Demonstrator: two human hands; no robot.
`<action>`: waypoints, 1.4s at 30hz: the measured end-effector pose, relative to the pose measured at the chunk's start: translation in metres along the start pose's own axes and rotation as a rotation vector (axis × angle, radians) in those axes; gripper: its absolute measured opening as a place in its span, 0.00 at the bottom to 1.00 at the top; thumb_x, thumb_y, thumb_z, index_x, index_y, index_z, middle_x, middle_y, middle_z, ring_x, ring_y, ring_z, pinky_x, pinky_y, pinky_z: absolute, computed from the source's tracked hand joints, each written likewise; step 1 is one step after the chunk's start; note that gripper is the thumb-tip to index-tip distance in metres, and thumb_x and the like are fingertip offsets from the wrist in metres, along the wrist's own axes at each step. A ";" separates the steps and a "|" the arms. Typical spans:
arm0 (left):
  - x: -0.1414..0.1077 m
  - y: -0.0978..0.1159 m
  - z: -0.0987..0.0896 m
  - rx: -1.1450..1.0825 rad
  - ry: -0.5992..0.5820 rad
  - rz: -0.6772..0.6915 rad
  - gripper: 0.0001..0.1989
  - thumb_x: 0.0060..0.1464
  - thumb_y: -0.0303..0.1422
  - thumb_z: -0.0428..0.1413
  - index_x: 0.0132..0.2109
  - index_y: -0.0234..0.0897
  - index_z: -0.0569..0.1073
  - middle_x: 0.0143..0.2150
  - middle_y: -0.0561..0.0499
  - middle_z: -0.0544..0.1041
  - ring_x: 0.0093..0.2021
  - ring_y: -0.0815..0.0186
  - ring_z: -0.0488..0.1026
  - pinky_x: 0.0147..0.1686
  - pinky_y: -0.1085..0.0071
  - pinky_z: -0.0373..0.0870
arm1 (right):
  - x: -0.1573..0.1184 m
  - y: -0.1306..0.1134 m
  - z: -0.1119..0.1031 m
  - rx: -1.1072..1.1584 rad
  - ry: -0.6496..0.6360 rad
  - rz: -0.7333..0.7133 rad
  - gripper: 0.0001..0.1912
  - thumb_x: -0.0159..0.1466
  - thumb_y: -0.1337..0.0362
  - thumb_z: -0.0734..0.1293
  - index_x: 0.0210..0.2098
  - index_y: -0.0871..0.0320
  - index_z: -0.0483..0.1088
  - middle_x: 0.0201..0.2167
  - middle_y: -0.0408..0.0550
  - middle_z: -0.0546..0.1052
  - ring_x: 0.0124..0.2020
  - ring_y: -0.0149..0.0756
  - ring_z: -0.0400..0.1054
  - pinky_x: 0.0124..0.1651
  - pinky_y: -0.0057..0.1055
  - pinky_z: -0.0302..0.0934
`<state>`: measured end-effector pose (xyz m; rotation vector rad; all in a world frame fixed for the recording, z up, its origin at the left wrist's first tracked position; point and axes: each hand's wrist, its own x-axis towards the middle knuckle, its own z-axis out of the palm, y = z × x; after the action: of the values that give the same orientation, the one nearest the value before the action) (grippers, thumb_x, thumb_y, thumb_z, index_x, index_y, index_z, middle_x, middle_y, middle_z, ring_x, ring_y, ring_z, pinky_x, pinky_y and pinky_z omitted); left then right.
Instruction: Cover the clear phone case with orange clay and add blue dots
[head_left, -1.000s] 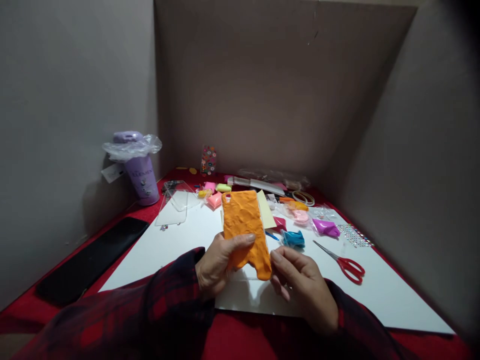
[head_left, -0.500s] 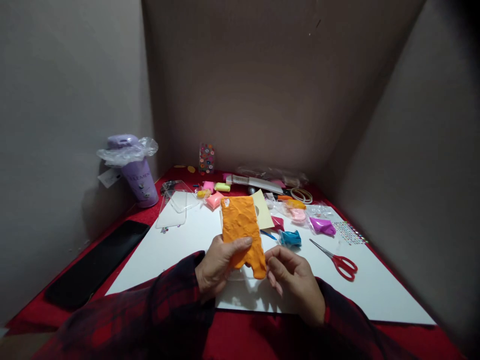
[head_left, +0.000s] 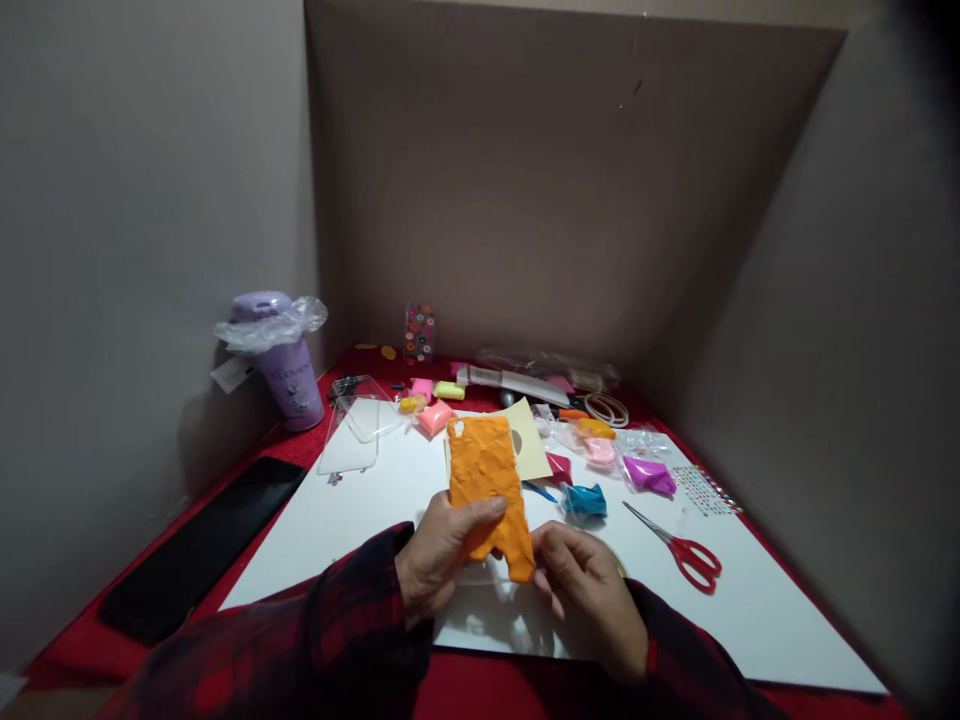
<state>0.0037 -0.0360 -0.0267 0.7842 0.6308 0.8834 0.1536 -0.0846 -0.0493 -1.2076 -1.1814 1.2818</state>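
Grips phone case (head_left: 484,460) in closed left hand (head_left: 439,550) over near edge of white board (head_left: 300,545); curls right hand (head_left: 589,585) nearly shut at lower right corner, can't tell if pinching; shows orange clay (head_left: 517,555) across most of face, lacks it at bottom; has scissors (head_left: 679,545) toward right edge, clear of hands

The left arm (head_left: 315,625) reaches in from the lower left, its wrist bare beyond the cuff, and ends in the left hand (head_left: 435,550), closed in a grip. Its thumb (head_left: 484,512) lies extended across the front, pointing right, while the other fingers are mostly hidden behind. The right arm (head_left: 686,640) comes from the lower right. The right hand (head_left: 589,590) is turned inward with its fingers bent, thumb and index fingertips close together and pointing left, the lower fingers curled beneath. The two hands are near each other but apart.
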 end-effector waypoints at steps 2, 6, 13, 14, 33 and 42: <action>0.000 0.000 -0.001 0.012 -0.013 -0.018 0.12 0.47 0.32 0.58 0.39 0.29 0.73 0.29 0.46 0.74 0.25 0.69 0.68 0.28 0.72 0.66 | 0.001 0.001 0.000 0.027 0.001 0.021 0.20 0.57 0.49 0.64 0.23 0.60 0.63 0.12 0.36 0.60 0.13 0.21 0.49 0.17 0.23 0.39; 0.001 0.000 -0.001 0.004 -0.069 -0.052 0.13 0.49 0.33 0.57 0.41 0.29 0.72 0.31 0.46 0.74 0.26 0.69 0.69 0.28 0.72 0.66 | 0.004 0.004 0.000 0.115 0.004 0.042 0.17 0.56 0.53 0.67 0.23 0.60 0.63 0.14 0.37 0.62 0.12 0.21 0.49 0.16 0.22 0.39; 0.000 0.009 0.002 -0.184 -0.111 -0.080 0.15 0.53 0.35 0.53 0.46 0.30 0.69 0.37 0.42 0.75 0.33 0.65 0.73 0.31 0.72 0.68 | 0.005 0.009 0.000 0.246 -0.022 0.043 0.16 0.57 0.55 0.67 0.23 0.60 0.62 0.13 0.35 0.60 0.11 0.20 0.48 0.15 0.22 0.37; 0.001 0.010 0.003 -0.214 -0.094 -0.077 0.15 0.53 0.34 0.53 0.46 0.30 0.69 0.37 0.42 0.75 0.34 0.64 0.73 0.33 0.71 0.69 | 0.005 0.010 0.000 0.251 -0.030 0.045 0.16 0.57 0.55 0.67 0.23 0.60 0.62 0.13 0.35 0.60 0.11 0.20 0.48 0.15 0.22 0.37; 0.003 0.003 0.001 -0.082 -0.116 -0.037 0.16 0.52 0.36 0.55 0.45 0.29 0.69 0.35 0.42 0.76 0.33 0.63 0.74 0.34 0.71 0.69 | 0.029 -0.018 0.006 0.074 0.000 -0.068 0.16 0.53 0.54 0.70 0.32 0.59 0.66 0.31 0.47 0.72 0.34 0.40 0.67 0.38 0.34 0.62; 0.003 0.006 0.002 -0.127 -0.148 -0.054 0.16 0.51 0.37 0.56 0.43 0.28 0.71 0.36 0.39 0.76 0.36 0.59 0.74 0.37 0.67 0.69 | 0.026 -0.020 0.005 0.230 0.117 0.009 0.19 0.56 0.47 0.64 0.28 0.58 0.64 0.21 0.40 0.65 0.18 0.24 0.56 0.20 0.21 0.51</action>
<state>0.0042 -0.0314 -0.0219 0.7073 0.4588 0.8001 0.1482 -0.0574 -0.0305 -1.1032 -0.9186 1.2969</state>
